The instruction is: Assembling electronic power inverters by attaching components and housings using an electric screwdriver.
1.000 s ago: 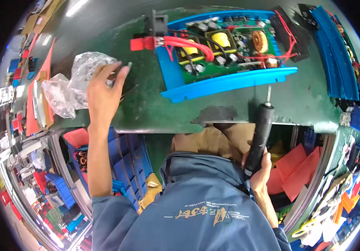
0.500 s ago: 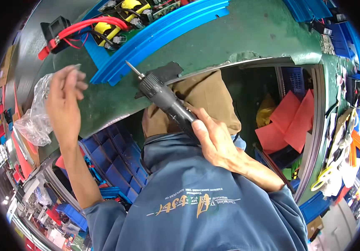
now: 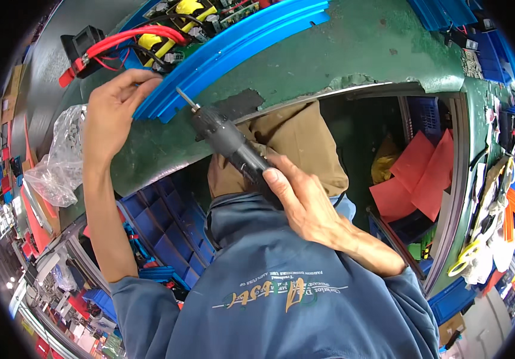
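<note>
My right hand [image 3: 311, 206] is wrapped round a black electric screwdriver [image 3: 233, 146], held over my lap with its bit pointing up and left. The bit's tip is close to the near edge of a blue metal housing [image 3: 233, 48] on the bench. Inside this housing are circuit boards, yellow-wrapped parts [image 3: 187, 7] and black wires. My left hand [image 3: 114, 110] is at the housing's left end, thumb and fingers pinched together there. Whatever is between those fingertips is hidden or too small to name. Thick red cables [image 3: 132, 33] run from the housing to a black connector [image 3: 84, 43] just above my left hand.
A clear plastic bag [image 3: 57, 161] lies left of my left forearm. The green bench [image 3: 371, 54] has a worn, chipped front edge. Below it are blue bins [image 3: 165, 224] at left and red sheets [image 3: 419, 173] at right. More blue housings [image 3: 443, 12] stand at the far right.
My left hand has moved up and right to the housing's left end, and its fingers have come together. The screwdriver has shifted slightly left and down in my right hand.
</note>
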`<state>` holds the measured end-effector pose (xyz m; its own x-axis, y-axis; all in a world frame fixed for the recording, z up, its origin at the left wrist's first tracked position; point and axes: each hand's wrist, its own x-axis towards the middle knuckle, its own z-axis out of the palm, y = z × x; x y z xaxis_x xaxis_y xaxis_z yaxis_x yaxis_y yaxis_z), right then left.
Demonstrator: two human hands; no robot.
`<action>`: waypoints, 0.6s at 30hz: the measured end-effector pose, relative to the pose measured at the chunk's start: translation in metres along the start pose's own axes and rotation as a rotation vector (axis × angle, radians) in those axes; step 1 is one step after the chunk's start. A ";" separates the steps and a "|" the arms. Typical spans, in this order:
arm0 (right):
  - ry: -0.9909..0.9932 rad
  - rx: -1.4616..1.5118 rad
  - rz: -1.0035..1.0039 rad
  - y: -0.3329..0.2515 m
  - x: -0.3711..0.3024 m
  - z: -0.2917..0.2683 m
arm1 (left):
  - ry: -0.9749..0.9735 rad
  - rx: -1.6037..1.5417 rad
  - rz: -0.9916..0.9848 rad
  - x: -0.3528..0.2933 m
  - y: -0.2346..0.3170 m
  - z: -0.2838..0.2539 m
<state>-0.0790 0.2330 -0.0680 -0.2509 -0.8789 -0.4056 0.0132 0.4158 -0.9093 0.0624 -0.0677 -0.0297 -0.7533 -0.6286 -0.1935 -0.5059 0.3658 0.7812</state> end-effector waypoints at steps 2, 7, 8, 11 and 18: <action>-0.134 0.256 0.105 0.003 -0.001 -0.001 | -0.013 -0.010 -0.026 0.003 0.002 -0.001; -0.161 0.450 0.307 0.000 -0.009 0.008 | -0.046 -0.018 0.023 0.003 0.005 0.007; -0.173 0.425 0.277 -0.001 -0.009 0.008 | -0.073 -0.010 0.026 0.000 0.009 0.004; -0.161 0.341 0.218 -0.003 -0.011 0.007 | -0.119 -0.027 -0.008 -0.001 0.007 0.000; -0.213 0.354 0.219 -0.010 -0.011 0.003 | -0.107 0.062 0.097 -0.002 0.003 -0.004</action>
<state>-0.0738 0.2383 -0.0544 -0.0012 -0.8229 -0.5682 0.3821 0.5247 -0.7607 0.0645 -0.0682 -0.0242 -0.8385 -0.5129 -0.1840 -0.4514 0.4648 0.7617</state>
